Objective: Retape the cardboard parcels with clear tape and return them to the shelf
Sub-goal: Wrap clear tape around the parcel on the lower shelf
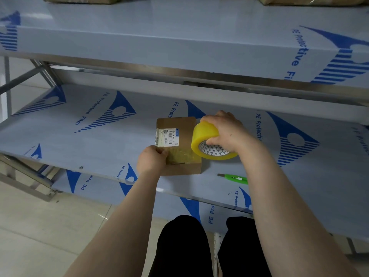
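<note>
Beyond the knees (179, 246), the left hand (152, 159) is gripping the parcel's (177, 144) near corner and the right hand (225, 130) is clasping the tape roll (207, 144) just beside it; taping is proceeding, probably needing a steady pull across next.

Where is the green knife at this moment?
In the head view the green knife lies on the shelf, near its front edge, right of the cardboard parcel and below the tape roll.

"PE Protective Film" on shelf (99, 136); parcel label (167, 138) seemingly illegible.
</note>
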